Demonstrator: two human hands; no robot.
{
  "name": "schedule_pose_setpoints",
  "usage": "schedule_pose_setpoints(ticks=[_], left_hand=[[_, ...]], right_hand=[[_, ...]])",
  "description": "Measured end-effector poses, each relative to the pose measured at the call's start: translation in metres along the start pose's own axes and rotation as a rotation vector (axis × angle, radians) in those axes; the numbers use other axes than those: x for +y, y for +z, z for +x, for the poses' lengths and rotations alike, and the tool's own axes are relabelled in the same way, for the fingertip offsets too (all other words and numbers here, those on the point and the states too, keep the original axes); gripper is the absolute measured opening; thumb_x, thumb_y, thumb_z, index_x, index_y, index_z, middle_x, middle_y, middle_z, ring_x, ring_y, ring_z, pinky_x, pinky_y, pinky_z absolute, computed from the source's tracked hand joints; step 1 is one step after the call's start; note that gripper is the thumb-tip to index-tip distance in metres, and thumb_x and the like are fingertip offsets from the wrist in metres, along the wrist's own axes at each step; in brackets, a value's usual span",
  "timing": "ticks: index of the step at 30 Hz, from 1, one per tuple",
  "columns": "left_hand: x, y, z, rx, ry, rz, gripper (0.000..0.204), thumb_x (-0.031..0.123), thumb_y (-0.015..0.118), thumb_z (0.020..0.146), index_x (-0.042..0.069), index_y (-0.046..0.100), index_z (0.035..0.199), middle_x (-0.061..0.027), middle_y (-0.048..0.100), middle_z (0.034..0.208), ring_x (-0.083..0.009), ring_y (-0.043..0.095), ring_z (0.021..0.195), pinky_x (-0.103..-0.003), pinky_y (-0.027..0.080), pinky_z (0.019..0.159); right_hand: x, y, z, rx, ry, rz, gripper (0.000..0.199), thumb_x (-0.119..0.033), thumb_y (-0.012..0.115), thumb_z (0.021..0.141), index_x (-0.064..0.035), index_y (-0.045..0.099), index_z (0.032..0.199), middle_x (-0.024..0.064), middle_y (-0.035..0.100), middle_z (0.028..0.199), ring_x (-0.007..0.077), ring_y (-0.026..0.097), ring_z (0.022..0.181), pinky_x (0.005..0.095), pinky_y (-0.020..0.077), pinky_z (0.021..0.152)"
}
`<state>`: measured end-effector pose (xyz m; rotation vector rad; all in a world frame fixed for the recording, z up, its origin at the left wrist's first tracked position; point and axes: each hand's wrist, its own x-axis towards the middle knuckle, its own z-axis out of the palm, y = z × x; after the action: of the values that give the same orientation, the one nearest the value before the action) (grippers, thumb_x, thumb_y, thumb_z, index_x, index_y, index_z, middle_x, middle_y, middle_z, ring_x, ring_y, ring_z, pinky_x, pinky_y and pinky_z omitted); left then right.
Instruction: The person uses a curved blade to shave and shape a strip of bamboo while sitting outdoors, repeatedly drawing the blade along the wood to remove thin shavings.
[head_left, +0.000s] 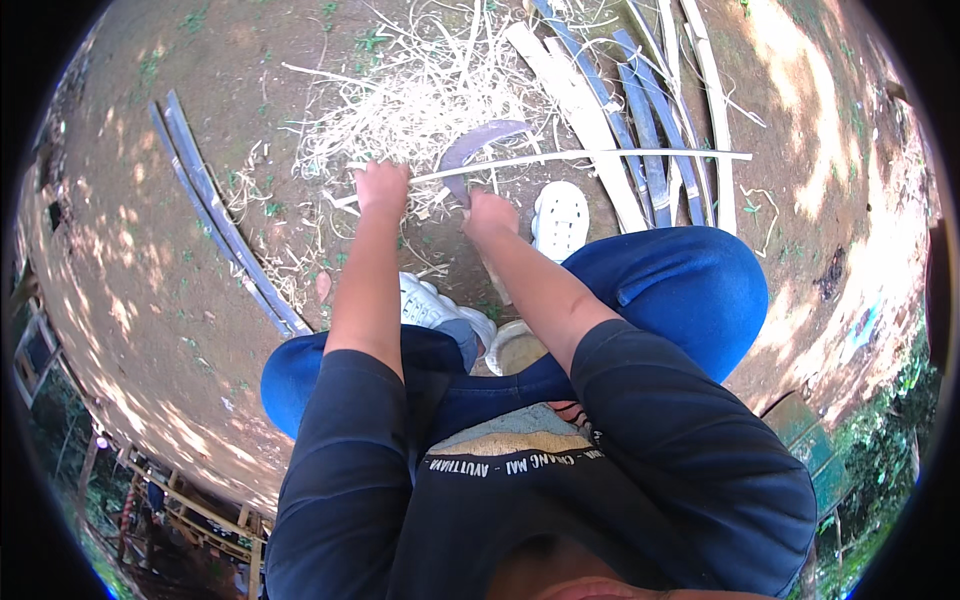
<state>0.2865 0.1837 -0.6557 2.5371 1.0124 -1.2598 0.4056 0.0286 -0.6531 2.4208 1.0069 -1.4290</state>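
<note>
My left hand [383, 187] is closed around a long, thin pale strip of split wood or bamboo [600, 153], which reaches far to the right across the ground. In my right hand [490, 215] is the handle of a sickle, its curved blade [465, 155] pointing away from me and bending to the right. The blade crosses the strip just right of my left hand; whether it cuts into it I cannot tell. Part of the handle shows below my right hand, beside the forearm.
Curly shavings [420, 110] lie heaped on the dirt ahead. Dark and pale split lengths [640, 110] lie at the far right, and dark ones [215, 200] at the left. My white shoes [560, 220] stand close to the sickle. Between my legs is a pale round rim [497, 350].
</note>
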Motion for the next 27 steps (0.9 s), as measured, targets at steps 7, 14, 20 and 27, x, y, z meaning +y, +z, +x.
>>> schedule_pose_setpoints(ticks=[7, 14, 20, 27], left_hand=[[-0.062, -0.011, -0.079, 0.064, -0.058, -0.432, 0.041, 0.044, 0.064, 0.091, 0.019, 0.058, 0.123, -0.0123, 0.069, 0.109, -0.0285, 0.066, 0.106, -0.048, 0.049, 0.093], [-0.166, -0.168, -0.248, 0.37, -0.101, -0.493, 0.058, 0.041, 0.078, 0.081, 0.017, 0.057, 0.129, -0.0153, 0.072, 0.094, -0.0301, 0.07, 0.09, -0.042, 0.053, 0.079], [-0.199, -0.204, -0.442, 0.562, -0.047, -0.351, 0.044, 0.007, 0.073, 0.081, 0.012, 0.059, 0.122, -0.0171, 0.069, 0.093, -0.0346, 0.068, 0.084, -0.042, 0.053, 0.075], [-0.139, -0.193, -0.554, 0.772, -0.243, -0.084, 0.034, 0.007, 0.078, 0.076, 0.004, 0.065, 0.108, -0.0155, 0.069, 0.093, -0.0302, 0.068, 0.081, -0.04, 0.053, 0.071]], right_hand=[[-0.001, 0.002, -0.02, 0.011, -0.071, 0.176, 0.055, -0.033, 0.078, 0.068, -0.0044, 0.059, 0.111, 0.0162, 0.07, 0.1, 0.0328, 0.068, 0.1, 0.0397, 0.0532, 0.088], [-0.021, -0.026, -0.067, 0.147, -0.102, 0.662, 0.049, -0.033, 0.069, 0.075, -0.0013, 0.057, 0.111, 0.0217, 0.068, 0.108, 0.0364, 0.064, 0.108, 0.0404, 0.0497, 0.093], [-0.024, -0.05, -0.105, 0.203, 0.083, 1.256, 0.03, -0.028, 0.05, 0.093, 0.0, 0.047, 0.104, 0.0123, 0.058, 0.075, 0.0216, 0.06, 0.054, 0.0336, 0.0481, 0.04], [-0.014, -0.085, -0.138, 0.523, -0.008, 1.569, 0.034, -0.03, 0.049, 0.096, 0.0, 0.048, 0.112, 0.0097, 0.055, 0.067, 0.0181, 0.053, 0.045, 0.0329, 0.044, 0.039]])
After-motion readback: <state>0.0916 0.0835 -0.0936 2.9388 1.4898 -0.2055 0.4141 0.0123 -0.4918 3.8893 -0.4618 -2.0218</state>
